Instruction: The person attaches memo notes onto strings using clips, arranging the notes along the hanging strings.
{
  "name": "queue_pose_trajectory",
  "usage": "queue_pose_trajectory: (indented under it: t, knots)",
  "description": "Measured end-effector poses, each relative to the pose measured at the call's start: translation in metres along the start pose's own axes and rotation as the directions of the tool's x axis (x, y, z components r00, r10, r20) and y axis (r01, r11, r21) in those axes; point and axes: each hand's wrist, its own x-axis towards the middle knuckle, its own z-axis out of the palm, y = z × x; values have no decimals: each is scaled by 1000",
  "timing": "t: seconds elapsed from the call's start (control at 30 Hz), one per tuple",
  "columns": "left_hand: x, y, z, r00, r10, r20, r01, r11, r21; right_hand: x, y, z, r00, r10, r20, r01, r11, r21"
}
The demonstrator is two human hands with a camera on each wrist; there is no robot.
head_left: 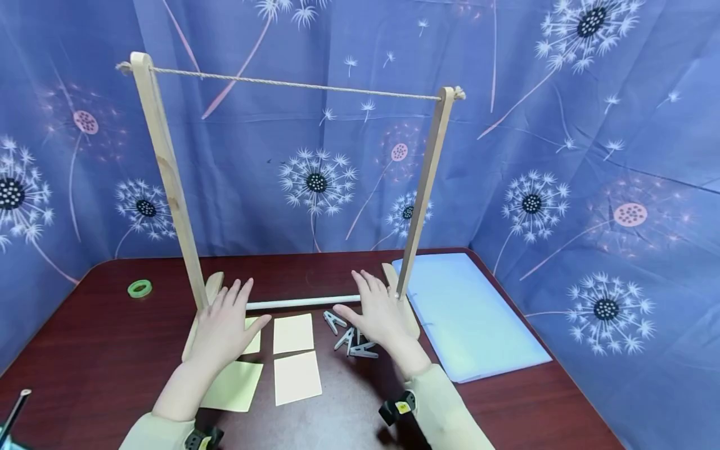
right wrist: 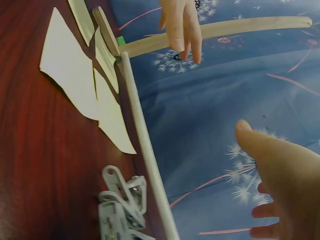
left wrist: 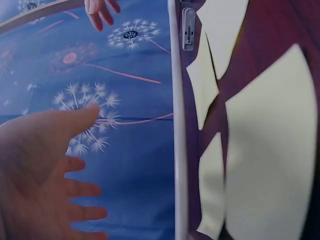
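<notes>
My left hand point(head_left: 225, 325) is held out with straight, spread fingers beside the left post of a wooden frame point(head_left: 171, 181). It holds nothing. On the other side my right hand point(head_left: 382, 312) also extends its fingers, near the right post, with nothing in it. Between the hands lie pale yellow paper squares point(head_left: 293, 334), several in two rows; the left hand partly covers one in the head view. Grey clothespins point(head_left: 362, 350) lie in a small heap by the right hand. A white bar point(head_left: 304, 303) joins the frame's feet, and a rope point(head_left: 298, 84) stretches between the post tops.
A light blue folder point(head_left: 472, 319) lies on the right of the dark red table point(head_left: 112, 350). A roll of green tape point(head_left: 139, 288) is at the back left. A dark pen-like stick point(head_left: 14, 415) stands at the lower left edge. A blue flowered curtain point(head_left: 349, 187) hangs behind.
</notes>
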Motion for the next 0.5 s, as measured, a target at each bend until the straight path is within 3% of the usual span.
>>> queue_pose_trajectory:
  t: [0.17,0.37,0.5]
  knots:
    - [-3,-15,2,999,-38,1,38,998,-51,3,4,11,1000,9,17,-12,988,153]
    - [-4,-34,-3,990,-112,82,118,990,-77,6,7,24,1000,30,-1,-29,967,252]
    - [-5,-46,-6,968,-184,170,205,972,-112,6,7,29,999,47,-3,-44,961,273]
